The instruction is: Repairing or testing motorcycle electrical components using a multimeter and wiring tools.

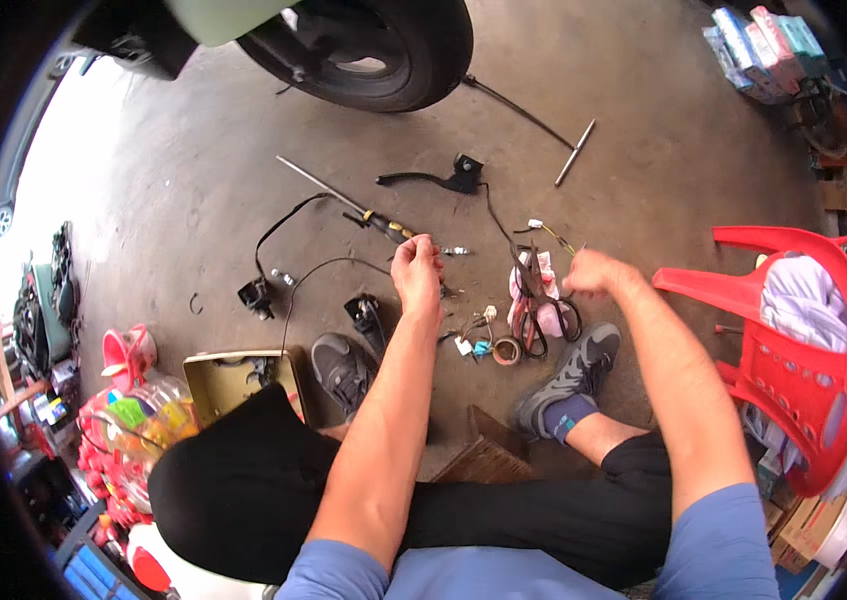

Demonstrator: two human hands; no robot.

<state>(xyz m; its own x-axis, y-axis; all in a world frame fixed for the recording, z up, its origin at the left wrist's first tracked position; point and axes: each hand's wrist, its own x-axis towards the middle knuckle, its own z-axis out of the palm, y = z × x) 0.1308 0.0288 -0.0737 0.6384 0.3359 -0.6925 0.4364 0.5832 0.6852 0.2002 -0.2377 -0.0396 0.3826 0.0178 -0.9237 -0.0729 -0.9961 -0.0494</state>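
Note:
My left hand (417, 272) is closed, fingertips pinched together beside the handle of a long screwdriver (328, 187) on the floor. Whatever it pinches is hidden. My right hand (593, 275) is closed on the end of a thin yellow wire (556, 237), which has a white connector (535, 224) at its far end. Between my hands and feet lie dark-handled scissors (549, 318) on a pink and white wrapper (520, 283). Nearer to me are a roll of tape (506, 350) and a blue connector (482, 348). A black brake lever (453, 177) with a cable lies farther out.
A vehicle tyre (383, 60) stands ahead, with a T-handle wrench (575, 152) right of it. Black switch housings (256, 297) and an open box (205, 385) lie to my left. A red plastic chair (793, 375) holding cloth is at the right. A wooden stool (483, 455) sits between my legs.

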